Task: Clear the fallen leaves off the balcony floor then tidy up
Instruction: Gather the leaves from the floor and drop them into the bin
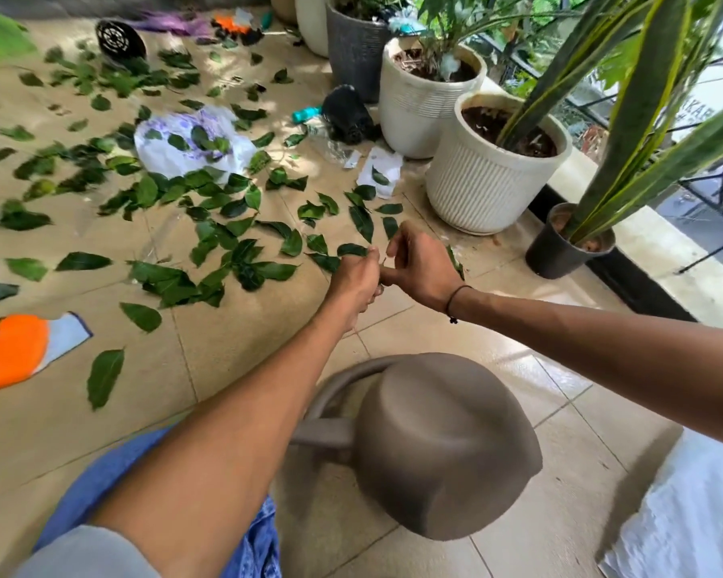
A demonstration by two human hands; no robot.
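Both arms reached forward over the tiled floor point(456, 360), and the two hands met near the middle of the view, touching each other just above the tiles. The left hand point(353, 281) had its fingers curled downward and pinched a leaf point(351, 249) at its near tip; what else it held under the palm could not be told. The right hand point(420, 264), with a dark cord around the wrist, had its fingers bent inward toward the left hand, and another green leaf point(456, 262) showed just behind it at 3 o'clock; whether it gripped that leaf could not be told.

The fallen leaves point(176, 210) lay scattered thickly across the floor from 9 o'clock to 12 o'clock of the hands, some resting on a crumpled white bag point(172, 154). A row of plant pots stood from 12 to 2 o'clock, the nearest a ribbed white pot point(485, 181). An upturned brown bucket point(447, 448) sat at 6 o'clock of the hands, and an orange cloth point(9, 348) lay at 8 o'clock
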